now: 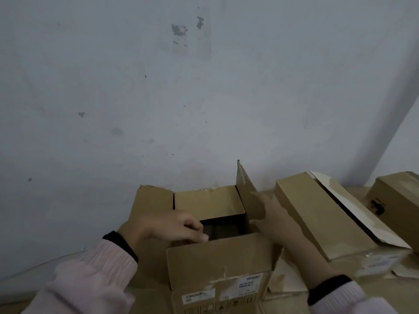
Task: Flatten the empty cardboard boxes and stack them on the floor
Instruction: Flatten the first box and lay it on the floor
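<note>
An open brown cardboard box [217, 266] stands in front of me at the bottom centre, its top flaps spread and its inside dark. My left hand [167, 227] rests on the box's left rim with the fingers curled over the near edge into the opening. My right hand [278, 220] reaches along the box's right side, its fingers against the upright right flap [247, 191]; whether it grips the flap I cannot tell. Both arms wear pink sleeves with black cuffs.
A long narrow cardboard box [317, 214] with a torn white-lined flap lies to the right, and another box [399, 200] sits at the far right edge. Flat cardboard [385, 266] covers the floor beneath them. A scuffed white wall [158, 98] rises right behind the boxes.
</note>
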